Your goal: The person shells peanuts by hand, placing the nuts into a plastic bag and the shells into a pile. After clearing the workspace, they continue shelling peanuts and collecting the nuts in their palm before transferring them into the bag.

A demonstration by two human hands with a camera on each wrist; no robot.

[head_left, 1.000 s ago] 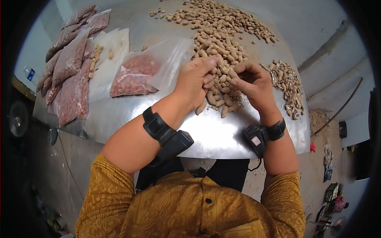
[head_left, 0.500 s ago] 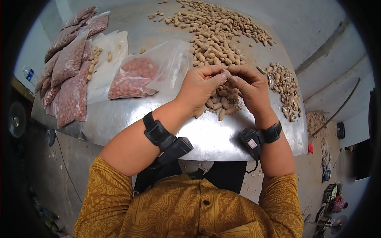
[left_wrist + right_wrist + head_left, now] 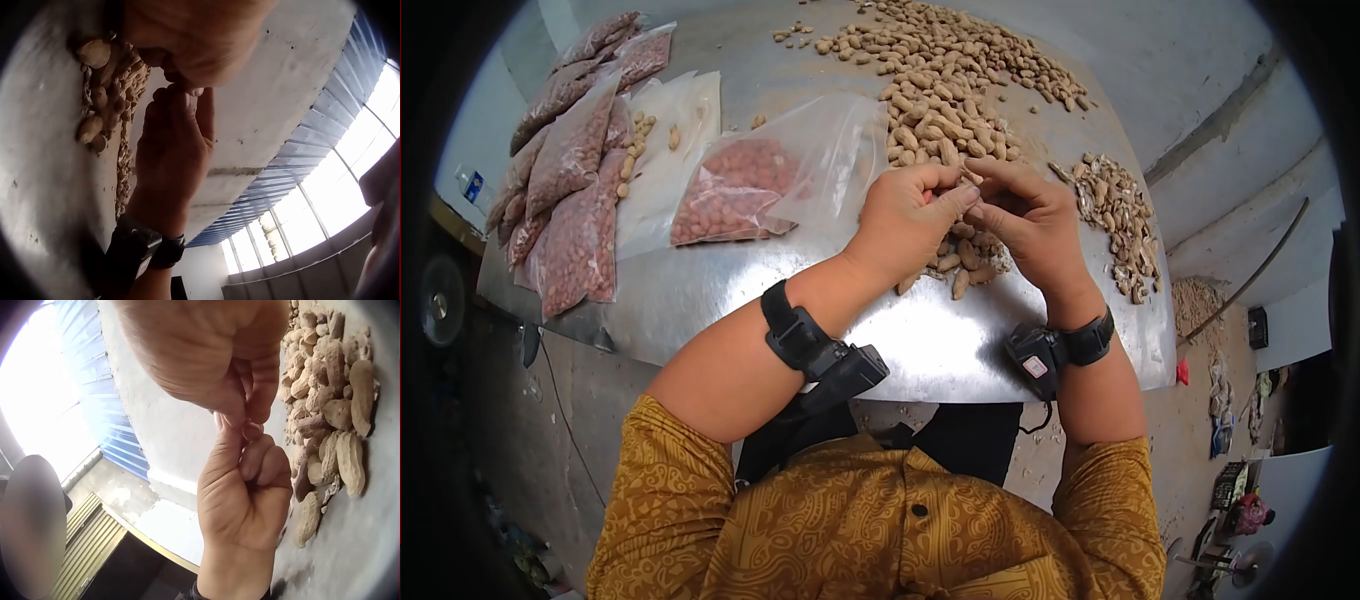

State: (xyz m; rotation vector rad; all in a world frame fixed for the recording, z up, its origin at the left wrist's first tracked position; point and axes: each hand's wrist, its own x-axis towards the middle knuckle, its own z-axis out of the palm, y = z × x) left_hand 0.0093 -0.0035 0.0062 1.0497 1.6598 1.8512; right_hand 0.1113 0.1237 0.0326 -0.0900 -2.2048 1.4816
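Over the near end of a heap of unshelled peanuts (image 3: 945, 115), both hands meet fingertip to fingertip. My left hand (image 3: 905, 220) curls its fingers and pinches with thumb and forefinger at a peanut (image 3: 971, 177). From the other side my right hand (image 3: 1040, 215) pinches the same peanut, thumb bent against forefinger. Fingers hide most of it. In the right wrist view the left hand (image 3: 240, 494) is below, its thumb tip touching the fingertips of the right hand (image 3: 206, 356). Loose peanuts (image 3: 350, 456) lie beside them on the metal table (image 3: 930, 350).
A clear bag of red shelled peanuts (image 3: 735, 190) lies open left of the heap. Filled bags (image 3: 565, 165) are stacked at the far left, beside flat empty bags (image 3: 670, 150) with a few peanuts on top. Broken shells (image 3: 1115, 220) form a pile on the right.
The hands were apart a second ago, a peanut in the right fingers. They have come together at the fingertips, and the fingers have shifted slightly over the last half second.
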